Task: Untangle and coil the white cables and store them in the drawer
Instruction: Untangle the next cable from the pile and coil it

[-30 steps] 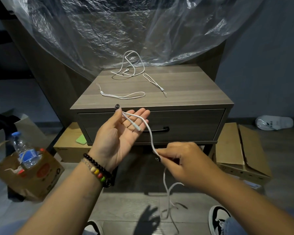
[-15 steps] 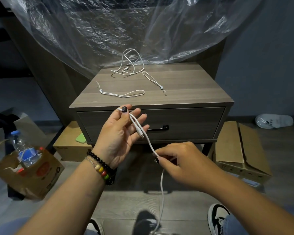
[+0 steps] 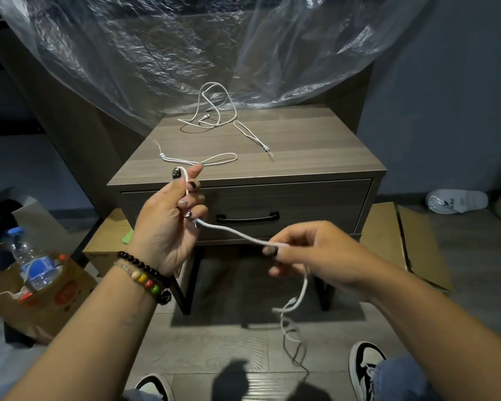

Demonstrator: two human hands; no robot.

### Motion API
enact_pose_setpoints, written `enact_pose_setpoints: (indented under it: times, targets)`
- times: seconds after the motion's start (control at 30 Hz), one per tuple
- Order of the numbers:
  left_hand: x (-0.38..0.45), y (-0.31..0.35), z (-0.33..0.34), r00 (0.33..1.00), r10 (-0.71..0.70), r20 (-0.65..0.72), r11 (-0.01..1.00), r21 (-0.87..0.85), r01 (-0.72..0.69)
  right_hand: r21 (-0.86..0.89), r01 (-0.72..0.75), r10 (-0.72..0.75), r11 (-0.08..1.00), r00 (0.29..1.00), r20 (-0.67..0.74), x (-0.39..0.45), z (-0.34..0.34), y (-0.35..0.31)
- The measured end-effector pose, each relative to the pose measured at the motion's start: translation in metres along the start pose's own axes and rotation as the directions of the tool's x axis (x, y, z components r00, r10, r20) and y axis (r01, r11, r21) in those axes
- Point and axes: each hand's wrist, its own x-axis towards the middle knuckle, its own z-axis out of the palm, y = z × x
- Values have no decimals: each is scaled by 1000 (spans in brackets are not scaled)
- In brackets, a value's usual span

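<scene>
My left hand (image 3: pixel 171 218) grips one end of a white cable (image 3: pixel 232 232), fingers curled round it, in front of the shut drawer (image 3: pixel 315 204) of a grey wooden nightstand (image 3: pixel 315 146). The cable runs right to my right hand (image 3: pixel 310 253), which pinches it; its free end hangs below toward the floor, blurred. On the nightstand top lie a tangled white cable (image 3: pixel 214 111) at the back and two thin white looped cords, the left cord (image 3: pixel 200 160) and the right cord (image 3: pixel 252 136).
Clear plastic sheeting (image 3: pixel 185 47) hangs behind the nightstand. A paper bag with a water bottle (image 3: pixel 32 264) stands on the floor at left. Flattened cardboard (image 3: pixel 402 241) lies at right, a white slipper (image 3: pixel 457 201) beyond. My shoes are at the bottom edge.
My left hand has closed from an open palm into a grip on the cable end. My right hand has slid rightward along the cable, and the hanging end has swung right.
</scene>
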Motion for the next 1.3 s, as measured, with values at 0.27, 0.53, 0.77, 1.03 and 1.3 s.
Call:
enact_pose_setpoints:
  times: [0.27,0.53,0.77,1.03,1.3]
  targets:
    - [-10,-3,3,984,-149,94,941,319,112,-125,162,-185,979,962,-200,-2,2,-7]
    - [-27,-25,-4,921,-364,139,803,547,235,-697,424,-665,578,740,-102,10,15,5]
    - [-33,-32,-5,923,-360,136,707,685,174,-713,488,-718,504,696,-31,17,24,2]
    - [-36,-22,-7,910,-399,112,687,694,215,-592,486,-680,643,718,-148,24,19,-3]
    - [-35,-3,-10,910,-371,185,903,301,306,-395,388,-463,833,879,-113,18,4,-24]
